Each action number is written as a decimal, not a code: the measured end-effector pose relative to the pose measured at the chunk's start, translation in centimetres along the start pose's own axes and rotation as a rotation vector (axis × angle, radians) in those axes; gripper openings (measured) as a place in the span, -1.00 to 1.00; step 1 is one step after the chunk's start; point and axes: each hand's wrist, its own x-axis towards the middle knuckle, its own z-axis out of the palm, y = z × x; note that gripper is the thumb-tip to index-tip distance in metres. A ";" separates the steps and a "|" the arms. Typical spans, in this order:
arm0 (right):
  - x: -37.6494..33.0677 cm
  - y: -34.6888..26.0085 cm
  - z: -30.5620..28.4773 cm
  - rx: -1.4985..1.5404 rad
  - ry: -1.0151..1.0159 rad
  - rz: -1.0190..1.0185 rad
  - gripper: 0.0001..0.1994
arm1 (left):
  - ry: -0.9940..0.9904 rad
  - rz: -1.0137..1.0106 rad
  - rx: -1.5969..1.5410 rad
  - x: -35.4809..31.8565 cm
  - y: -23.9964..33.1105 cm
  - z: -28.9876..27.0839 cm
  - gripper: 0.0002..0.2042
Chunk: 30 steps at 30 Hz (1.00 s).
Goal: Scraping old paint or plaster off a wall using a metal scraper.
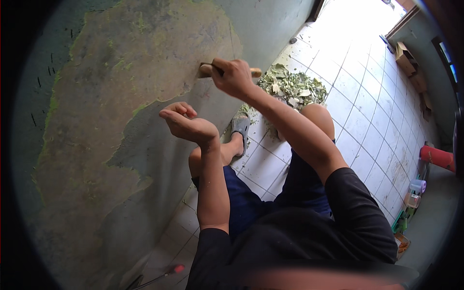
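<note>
My right hand [236,79] is closed round the wooden handle of a scraper [255,72], whose dark blade end is at the wall. Beside it, the wall [130,63] shows a large bare grey-brown patch, edged with bright green flakes of paint. My left hand [191,124] is held up near the lower edge of that patch, its fingers loosely bent and nothing visible in them. I cannot tell whether it touches the wall. Grey-green paint still covers the wall around the patch.
A heap of paint chips [295,87] lies on the white tiled floor [360,108] by the wall, close to my grey clog [240,126]. Along the right side are cardboard boxes [411,65], a red cylindrical object [437,157] and small containers [416,186]. A red-tipped rod [178,268] lies lower left.
</note>
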 end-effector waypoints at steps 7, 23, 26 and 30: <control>0.5 -0.2 -0.7 0.007 0.045 0.067 -0.75 | 0.006 -0.014 0.026 -0.9 0.1 0.3 -0.43; 0.2 -7.3 -0.5 0.019 0.029 0.092 -0.73 | 0.005 -0.149 0.057 -0.8 -0.8 -2.0 -0.40; 0.6 -8.9 -0.2 0.075 0.038 0.111 -0.74 | 0.015 -0.151 0.103 -0.6 -1.4 -2.3 -0.40; 1.3 -12.9 -0.1 0.114 0.029 0.048 -0.74 | 0.115 -0.186 0.019 -1.1 -1.3 -2.1 -0.38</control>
